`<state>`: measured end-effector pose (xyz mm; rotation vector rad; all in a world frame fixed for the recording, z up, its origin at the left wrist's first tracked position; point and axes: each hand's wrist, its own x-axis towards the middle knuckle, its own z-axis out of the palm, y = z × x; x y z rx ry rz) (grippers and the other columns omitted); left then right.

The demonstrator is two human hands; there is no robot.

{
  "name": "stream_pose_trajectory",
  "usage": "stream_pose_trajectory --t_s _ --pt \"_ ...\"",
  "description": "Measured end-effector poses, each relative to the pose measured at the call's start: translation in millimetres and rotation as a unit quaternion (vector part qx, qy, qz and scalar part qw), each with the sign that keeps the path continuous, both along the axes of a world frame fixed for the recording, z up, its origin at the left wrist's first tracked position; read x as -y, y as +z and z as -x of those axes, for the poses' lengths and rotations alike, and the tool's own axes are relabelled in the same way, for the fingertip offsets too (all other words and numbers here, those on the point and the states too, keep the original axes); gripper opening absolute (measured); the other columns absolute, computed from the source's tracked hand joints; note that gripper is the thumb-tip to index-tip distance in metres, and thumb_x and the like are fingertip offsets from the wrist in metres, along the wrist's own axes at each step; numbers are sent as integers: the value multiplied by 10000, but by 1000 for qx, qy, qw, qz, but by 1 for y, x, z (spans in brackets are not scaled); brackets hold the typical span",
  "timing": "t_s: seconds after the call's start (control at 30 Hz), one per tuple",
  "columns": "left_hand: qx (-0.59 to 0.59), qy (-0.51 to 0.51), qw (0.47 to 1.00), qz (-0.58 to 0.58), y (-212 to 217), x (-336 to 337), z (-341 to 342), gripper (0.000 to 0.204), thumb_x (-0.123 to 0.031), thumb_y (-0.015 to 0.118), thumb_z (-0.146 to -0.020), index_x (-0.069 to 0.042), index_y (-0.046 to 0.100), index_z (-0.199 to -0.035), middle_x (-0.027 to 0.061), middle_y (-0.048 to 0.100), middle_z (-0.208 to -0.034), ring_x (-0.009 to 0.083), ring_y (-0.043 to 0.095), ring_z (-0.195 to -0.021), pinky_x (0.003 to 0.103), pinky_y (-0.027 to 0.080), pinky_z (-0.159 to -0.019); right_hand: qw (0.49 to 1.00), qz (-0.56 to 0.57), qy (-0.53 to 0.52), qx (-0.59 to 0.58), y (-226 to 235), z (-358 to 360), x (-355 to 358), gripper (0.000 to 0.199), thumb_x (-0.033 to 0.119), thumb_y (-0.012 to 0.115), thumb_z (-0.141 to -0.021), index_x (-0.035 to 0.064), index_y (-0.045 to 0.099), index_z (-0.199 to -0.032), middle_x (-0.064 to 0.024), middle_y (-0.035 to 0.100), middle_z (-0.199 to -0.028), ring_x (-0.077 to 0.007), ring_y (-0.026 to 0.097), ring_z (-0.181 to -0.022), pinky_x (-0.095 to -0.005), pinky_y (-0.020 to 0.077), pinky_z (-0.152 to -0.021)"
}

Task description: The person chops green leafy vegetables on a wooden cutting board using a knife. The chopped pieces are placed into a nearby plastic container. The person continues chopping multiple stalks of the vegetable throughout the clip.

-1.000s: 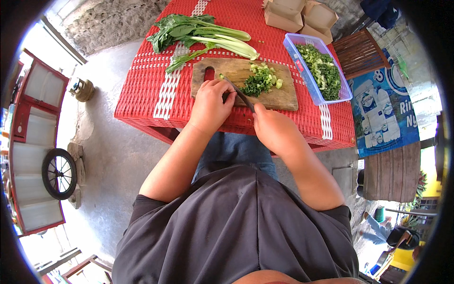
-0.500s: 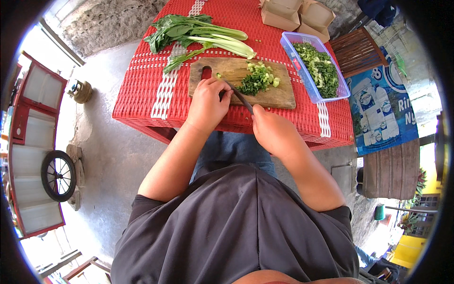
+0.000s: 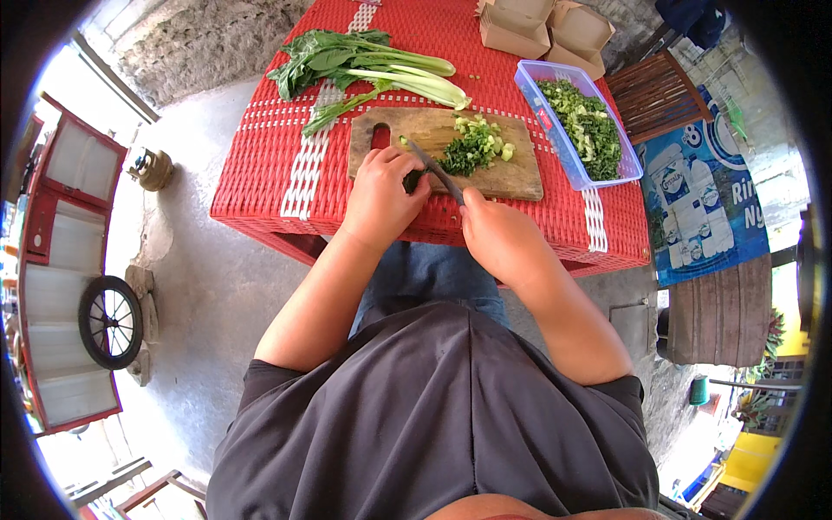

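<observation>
Both hands work at the cutting board [image 3: 522, 182], the left hand [image 3: 380, 188] pinching dark greens [image 3: 413, 181] at its near edge, the right hand [image 3: 500, 230] wrapped round a knife [image 3: 440, 173], apparently mid-chop, so the next slice likely needs a steady hold.

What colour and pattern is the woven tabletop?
The tabletop is red with white woven bands; the head view shows it best.

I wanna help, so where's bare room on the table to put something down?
On the red table, left of the cutting board, below the leafy greens; also between those greens and the cardboard boxes. It's crowded on the board and its near edge: chopped greens, the knife, the left hand and the right hand.
</observation>
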<state>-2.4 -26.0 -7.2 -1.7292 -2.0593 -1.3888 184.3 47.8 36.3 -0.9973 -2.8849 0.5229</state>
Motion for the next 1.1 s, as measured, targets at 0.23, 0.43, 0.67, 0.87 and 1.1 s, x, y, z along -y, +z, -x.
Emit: stream_pose_trajectory --t_s 0.23,0.43,0.67,0.87,1.1 --pt "5 9 1000 -4 -3 -2 2 104 -80 745 -778 -34 709 -864 151 690 -901 376 648 -934 450 526 -871 1000 -14 3 0 2 -2 4 200 206 496 -1029 8 520 -1045 -261 675 -788 -479 669 -768 -588 515 -677" --pt "13 10 1000 5 -2 -3 1 105 -84 745 -774 -34 708 -859 146 695 -908 371 649 -951 449 524 -882 1000 -19 2 18 -4 2 3 195 193 485 -1028 2 516 -1051 -267 680 -810 -484 667 -777 -593 509 -684" --pt "-13 25 1000 11 -2 0 4 128 -109 780 -786 -41 725 -880 136 714 -925 356 655 -971 437 515 -888 999 -39 12 8 -14 12 -4 194 181 483 -1024 -5 519 -1063 -264 683 -808 -482 670 -776 -595 508 -680" --pt "34 36 998 34 -2 3 6 149 -136 808 -791 -56 734 -892 137 716 -930 355 656 -970 439 509 -882 1000 -12 9 -16 -4 1 0 193 202 503 -1036 9 510 -1050 -263 659 -772 -487 652 -746 -597 491 -654" --pt "23 26 999 24 0 3 5 130 -120 792 -787 -55 730 -882 136 711 -905 362 657 -938 443 509 -872 999 -32 20 -6 -3 -4 4 176 180 504 -1007 9 537 -1031 -241 693 -772 -454 699 -753 -574 548 -672"
